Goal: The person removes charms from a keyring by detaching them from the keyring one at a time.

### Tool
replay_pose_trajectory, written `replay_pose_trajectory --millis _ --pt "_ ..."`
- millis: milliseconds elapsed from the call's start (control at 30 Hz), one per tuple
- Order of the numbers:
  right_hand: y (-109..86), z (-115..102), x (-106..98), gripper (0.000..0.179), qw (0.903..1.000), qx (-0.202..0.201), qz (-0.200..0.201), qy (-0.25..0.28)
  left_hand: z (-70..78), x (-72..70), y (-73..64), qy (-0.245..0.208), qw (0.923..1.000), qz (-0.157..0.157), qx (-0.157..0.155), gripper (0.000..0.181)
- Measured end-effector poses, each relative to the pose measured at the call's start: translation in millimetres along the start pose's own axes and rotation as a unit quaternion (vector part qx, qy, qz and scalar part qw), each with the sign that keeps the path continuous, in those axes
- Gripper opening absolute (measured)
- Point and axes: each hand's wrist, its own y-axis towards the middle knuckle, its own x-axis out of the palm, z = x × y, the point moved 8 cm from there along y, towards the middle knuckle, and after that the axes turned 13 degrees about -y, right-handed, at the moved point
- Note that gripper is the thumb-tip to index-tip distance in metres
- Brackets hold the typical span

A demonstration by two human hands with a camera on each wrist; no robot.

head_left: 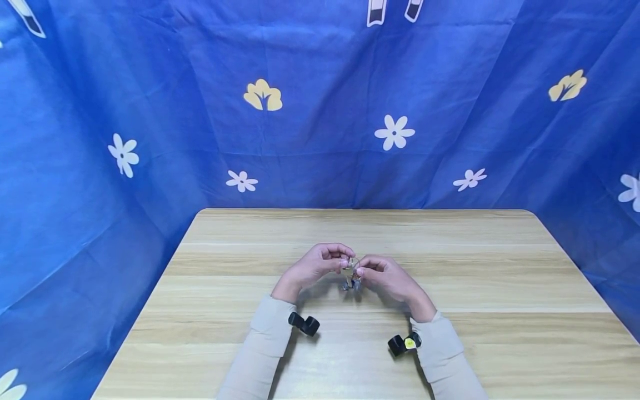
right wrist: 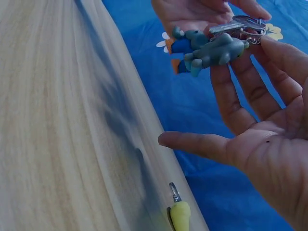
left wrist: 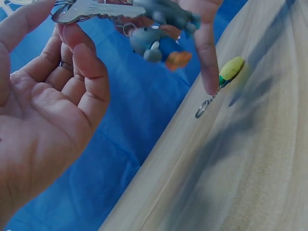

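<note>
Over the middle of the table, my left hand and right hand come together at a bunch of keys. Left thumb and fingers pinch the metal key ring beside a silver key. The right fingertips pinch the ring's other side in the right wrist view. Two small figurine charms hang there: a grey one with teal ends and a grey-blue one with orange feet. On the table below lies a yellow charm with its own small metal ring, indistinct in the head view.
The wood-grain table spreads around both forearms. A blue cloth with flower prints hangs behind it and at the sides. Small black wrist cameras sit at both cuffs.
</note>
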Motion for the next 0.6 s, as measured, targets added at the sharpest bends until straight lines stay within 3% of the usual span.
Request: replay_pose_trajectory --millis 167,400,600 --pt "0.0 -4.7 -0.5 0.019 0.9997 -0.015 0.006 0.015 -3.1 -1.8 1.0 0.000 0.9999 0.004 -0.010 0.030" --pt "1.0 -10.1 -2.1 0.026 0.9993 -0.019 0.018 -0.026 -5.9 -2.6 2.7 -0.008 0.9998 0.006 -0.017 0.025" --pt "1.7 -15.5 -6.0 0.023 0.9986 -0.025 0.034 -0.032 -6.3 -0.8 2.5 -0.003 0.9997 -0.016 -0.020 0.024"
